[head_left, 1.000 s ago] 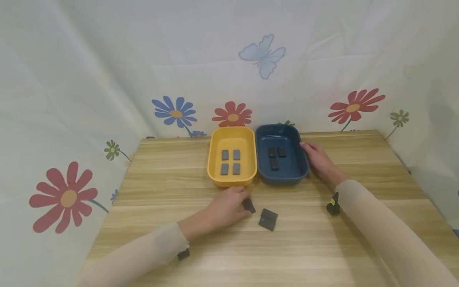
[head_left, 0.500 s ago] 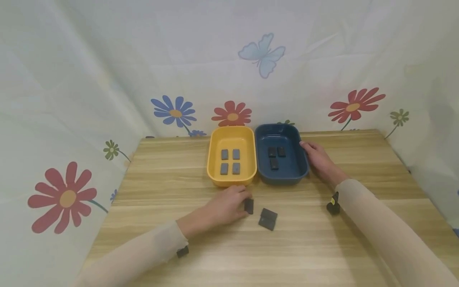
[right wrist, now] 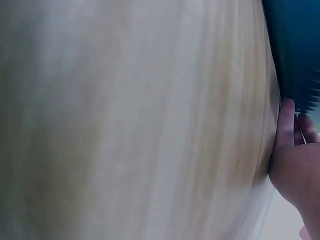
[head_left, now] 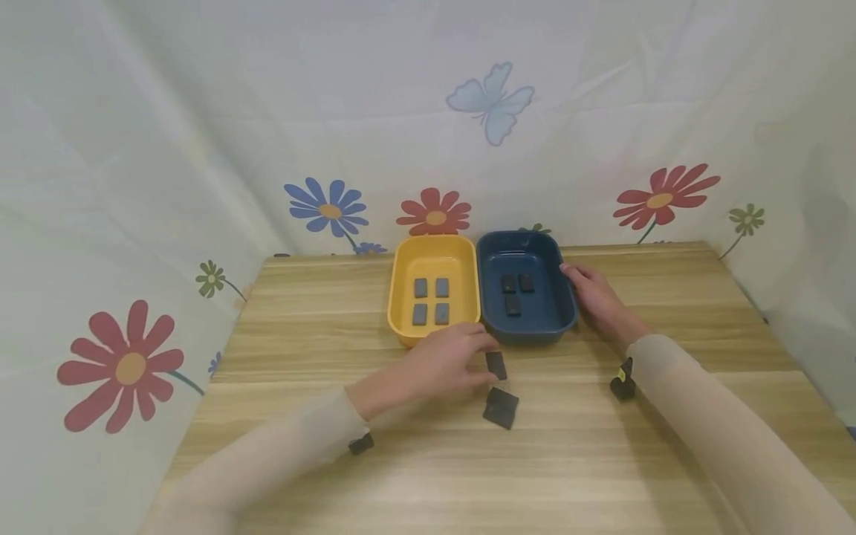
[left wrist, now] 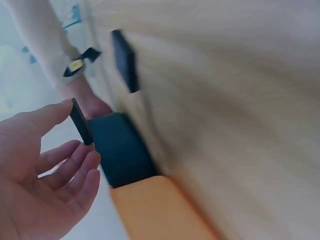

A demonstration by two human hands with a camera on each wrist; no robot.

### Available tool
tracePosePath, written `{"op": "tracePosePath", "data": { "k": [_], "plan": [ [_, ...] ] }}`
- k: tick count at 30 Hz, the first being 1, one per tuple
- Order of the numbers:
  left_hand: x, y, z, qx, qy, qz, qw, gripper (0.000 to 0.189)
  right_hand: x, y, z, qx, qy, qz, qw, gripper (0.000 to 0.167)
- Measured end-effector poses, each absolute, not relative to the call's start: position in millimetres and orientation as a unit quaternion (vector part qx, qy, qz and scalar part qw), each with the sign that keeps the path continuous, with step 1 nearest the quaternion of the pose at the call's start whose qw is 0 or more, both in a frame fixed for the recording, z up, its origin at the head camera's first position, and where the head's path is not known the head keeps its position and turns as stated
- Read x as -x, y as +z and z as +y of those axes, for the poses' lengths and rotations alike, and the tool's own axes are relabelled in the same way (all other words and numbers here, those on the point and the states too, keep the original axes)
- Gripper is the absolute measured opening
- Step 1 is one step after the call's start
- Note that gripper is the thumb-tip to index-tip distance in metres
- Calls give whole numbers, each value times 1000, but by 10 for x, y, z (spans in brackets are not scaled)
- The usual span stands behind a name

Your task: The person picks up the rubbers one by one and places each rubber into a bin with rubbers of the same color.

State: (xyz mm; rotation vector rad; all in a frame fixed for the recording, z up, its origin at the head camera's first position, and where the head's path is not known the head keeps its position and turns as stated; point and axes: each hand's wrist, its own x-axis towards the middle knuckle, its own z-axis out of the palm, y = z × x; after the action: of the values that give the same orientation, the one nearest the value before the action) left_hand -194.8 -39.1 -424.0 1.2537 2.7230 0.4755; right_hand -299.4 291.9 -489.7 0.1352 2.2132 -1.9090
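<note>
My left hand (head_left: 449, 362) pinches a small black rectangular tile (head_left: 495, 365) between thumb and fingers, just in front of the two trays. In the left wrist view this tile (left wrist: 81, 122) stands on edge between thumb and fingertips. Close by on the table lie two dark tiles (head_left: 501, 408), side by side and touching. My right hand (head_left: 600, 301) rests at the right side of the blue tray (head_left: 558, 327). In the right wrist view its straight fingers (right wrist: 286, 122) touch the outer wall of that tray. Three black tiles (head_left: 513, 305) lie inside the blue tray.
A yellow tray (head_left: 394, 316) stands against the blue tray's left side, with several grey tiles (head_left: 420, 314) in rows inside. Both trays sit near the back of the wooden table (head_left: 321, 327). Behind hangs a white flowered cloth (head_left: 374, 111).
The left hand has moved right and slightly away from the body, carrying the black tile from before the yellow tray to before the blue one. The right hand and trays stay put.
</note>
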Motion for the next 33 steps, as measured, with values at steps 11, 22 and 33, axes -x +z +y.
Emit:
{"op": "tracePosePath", "data": {
  "k": [11,22,33],
  "plan": [
    [2336,-4088,14,-418,201,885,34,47,2984,-4928,2926,-49,-643,758,99,73],
    [2914,-4157,211,-385,235,892,21,52,2989,-4917,2927,-52,-639,761,97,72],
    [3212,-4354,445,-374,162,913,32,51,3022,-4917,2915,-54,-644,758,94,70]
  ]
}}
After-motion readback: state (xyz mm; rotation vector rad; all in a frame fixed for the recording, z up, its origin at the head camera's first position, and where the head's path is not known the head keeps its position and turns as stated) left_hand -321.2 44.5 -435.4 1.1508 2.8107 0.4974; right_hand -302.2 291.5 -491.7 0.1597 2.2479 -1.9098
